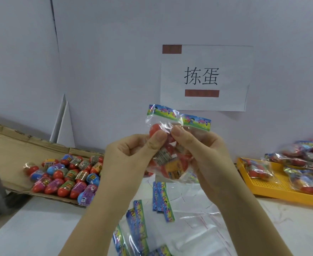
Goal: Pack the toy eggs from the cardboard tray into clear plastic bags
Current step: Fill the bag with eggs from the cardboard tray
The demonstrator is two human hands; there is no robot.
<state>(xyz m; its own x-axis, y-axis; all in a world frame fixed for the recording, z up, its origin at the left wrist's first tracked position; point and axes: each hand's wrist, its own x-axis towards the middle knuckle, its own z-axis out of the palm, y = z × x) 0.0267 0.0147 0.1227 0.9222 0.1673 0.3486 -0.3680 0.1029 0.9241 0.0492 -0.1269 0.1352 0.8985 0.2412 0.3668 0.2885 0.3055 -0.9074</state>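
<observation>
Toy eggs (pixel 172 168) inside clear plastic bag (pixel 193 129)

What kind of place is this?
Probably a hand-packing bench in a small workshop: a cardboard tray of loose toy eggs, empty bags on the table, packed bags piled in a yellow tray, a paper sign on the wall. The left hand and right hand pinch a filled bag.
</observation>
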